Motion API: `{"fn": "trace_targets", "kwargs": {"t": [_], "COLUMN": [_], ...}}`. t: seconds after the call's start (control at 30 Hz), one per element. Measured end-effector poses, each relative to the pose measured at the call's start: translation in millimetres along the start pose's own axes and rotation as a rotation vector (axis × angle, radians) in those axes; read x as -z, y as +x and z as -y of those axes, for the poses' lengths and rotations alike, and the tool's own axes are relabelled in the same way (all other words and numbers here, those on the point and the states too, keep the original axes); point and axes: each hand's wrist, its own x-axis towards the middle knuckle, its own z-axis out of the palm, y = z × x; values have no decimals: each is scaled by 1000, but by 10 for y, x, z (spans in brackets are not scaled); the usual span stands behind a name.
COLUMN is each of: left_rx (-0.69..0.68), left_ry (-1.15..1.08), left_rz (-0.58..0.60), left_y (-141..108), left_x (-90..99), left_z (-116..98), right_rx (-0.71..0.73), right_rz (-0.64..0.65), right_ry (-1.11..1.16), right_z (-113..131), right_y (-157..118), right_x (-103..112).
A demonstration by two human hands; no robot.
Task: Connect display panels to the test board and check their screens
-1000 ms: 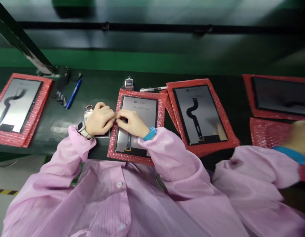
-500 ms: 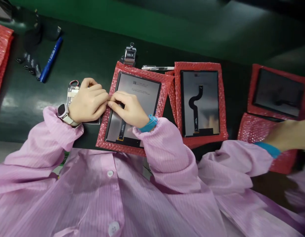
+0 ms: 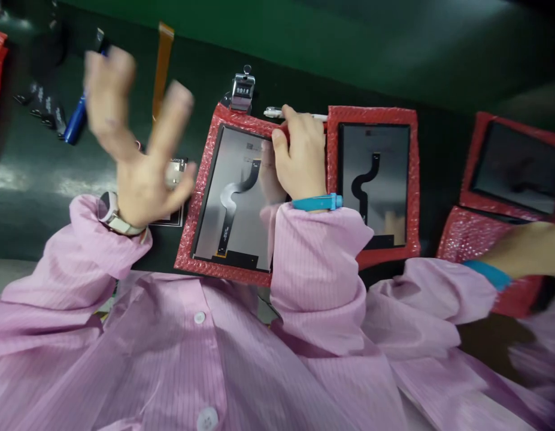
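Note:
My left hand [image 3: 138,143] is raised and blurred, its fingers spread apart above the dark bench. An amber film strip [image 3: 163,66] hangs between its fingers and the bench's far side; no grip on it shows. My right hand [image 3: 299,158] pinches the top right corner of a glossy display panel [image 3: 234,197]. A black flex cable [image 3: 232,206] curves across that panel, which lies on a red bubble pad [image 3: 200,179]. A small circuit board [image 3: 176,173] sits just left of the pad, partly hidden under my left hand.
A metal tally counter [image 3: 242,90] and white pen [image 3: 295,113] lie beyond the pad. A second panel [image 3: 373,173] lies to the right, and a blue marker [image 3: 75,120] to the left. A co-worker's hand [image 3: 524,248] with a blue wristband reaches in at right.
My hands have separated from their pinch at the panel's middle. The left rose and spread; the right moved to the top right corner. The amber strip has appeared, and the cable now shows.

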Motion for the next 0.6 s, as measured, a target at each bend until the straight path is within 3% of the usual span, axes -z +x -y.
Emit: {"fn": "trace_targets", "kwargs": {"t": [0.1, 0.2, 0.33, 0.5, 0.6], "left_rx": [-204, -195, -57, 121, 244], "left_ry": [-92, -244, -328, -481, -762], "left_rz": [283, 528, 518, 351, 410], "left_y": [-49, -63, -19, 16, -13], "left_x": [-45, -122, -130, -61, -18], "left_z": [-235, -331, -287, -276, -334], "right_rx": [-24, 3, -20, 26, 49], "right_rz": [4, -35, -105, -298, -373], "right_ry": [-35, 13, 12, 124, 168], "right_z": [-35, 7, 108, 201, 222], "right_y": [41, 64, 37, -50, -68], "right_x": [-81, -86, 88, 355, 396]}}
